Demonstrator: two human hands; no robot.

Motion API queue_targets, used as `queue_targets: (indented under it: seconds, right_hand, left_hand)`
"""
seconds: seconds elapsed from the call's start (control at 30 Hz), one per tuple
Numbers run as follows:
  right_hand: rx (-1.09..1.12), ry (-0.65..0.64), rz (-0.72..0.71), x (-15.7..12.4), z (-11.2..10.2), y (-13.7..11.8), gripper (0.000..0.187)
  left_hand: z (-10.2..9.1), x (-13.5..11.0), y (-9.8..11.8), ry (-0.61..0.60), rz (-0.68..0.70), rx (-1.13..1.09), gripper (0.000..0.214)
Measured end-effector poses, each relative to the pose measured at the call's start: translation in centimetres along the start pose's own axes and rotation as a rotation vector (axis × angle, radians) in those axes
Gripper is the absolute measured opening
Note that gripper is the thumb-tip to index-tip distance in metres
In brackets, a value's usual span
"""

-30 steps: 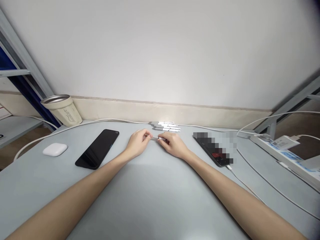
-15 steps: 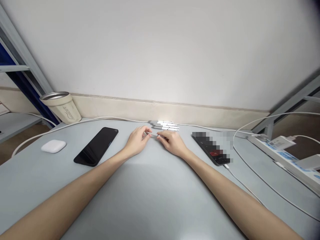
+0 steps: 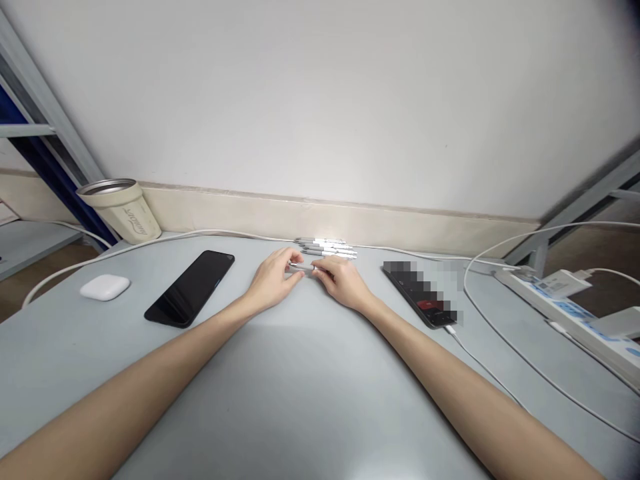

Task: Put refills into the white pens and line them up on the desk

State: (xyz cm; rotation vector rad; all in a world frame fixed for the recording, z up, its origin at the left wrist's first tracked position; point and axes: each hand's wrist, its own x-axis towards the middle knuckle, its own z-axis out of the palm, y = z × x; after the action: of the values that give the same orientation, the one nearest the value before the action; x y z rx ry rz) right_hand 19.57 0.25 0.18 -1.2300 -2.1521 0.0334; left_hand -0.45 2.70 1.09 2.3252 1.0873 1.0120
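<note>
In the middle of the desk, a slim grey and white pen (image 3: 305, 267) lies level between my two hands. My left hand (image 3: 275, 277) has its fingers curled around the pen's left end, which they partly hide. At the other end, my right hand (image 3: 343, 280) is closed, thumb and fingers pinching the pen and covering its tip. Just beyond my fingers, several similar pens (image 3: 327, 248) lie side by side near the wall.
On the left are a black phone (image 3: 191, 288), a white earbud case (image 3: 105, 287) and a cream tumbler (image 3: 123, 210). A second phone (image 3: 417, 297), plugged into a cable, lies right of my hands. Further right is a power strip (image 3: 575, 313) with chargers and looping cables.
Between my hands, a thicker length of the pen now shows where a thin piece was visible before. Both hands stay nearly in place; the view has shifted slightly.
</note>
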Motion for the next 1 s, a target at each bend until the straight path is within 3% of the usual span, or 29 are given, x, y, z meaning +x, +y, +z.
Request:
queue_targets:
  seconds: [0.17,0.4,0.77,1.0]
  right_hand:
    - [0.096,0.082,0.119,0.0,-0.7,-0.2,0.02]
    - [0.344,0.205,0.275,0.2,-1.1,1.0,0.022]
    - [0.494,0.323,0.305,0.1,-0.6,1.0,0.025]
    - [0.439,0.235,0.303,0.3,-0.7,1.2,0.028]
  left_hand:
    - [0.3,0.0,-0.4,0.012,-0.12,0.021,0.033]
    - [0.4,0.0,-0.6,-0.032,-0.094,0.049,0.021]
    - [0.4,0.1,-0.3,-0.05,-0.076,0.072,0.017]
    - [0.3,0.0,-0.1,-0.053,-0.084,0.063,0.017]
